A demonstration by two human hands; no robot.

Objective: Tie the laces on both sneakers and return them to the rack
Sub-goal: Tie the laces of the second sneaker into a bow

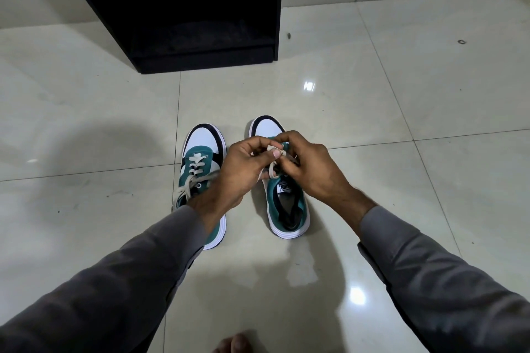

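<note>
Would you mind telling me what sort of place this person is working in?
Probably a home entryway or hallway. The floor is glossy pale tile, a black shoe rack stands against the wall, and two sneakers sit before it while the left hand and right hand work the lace of the right sneaker.

Glossy pale tiled floor (372,112) under my sneakers, mirror-bright beside the matt black wooden rack (200,8), smooth teal-and-white sneakers (200,152) with flat woven cloth laces (198,163), my soft grey cloth sleeves (430,281)
</note>
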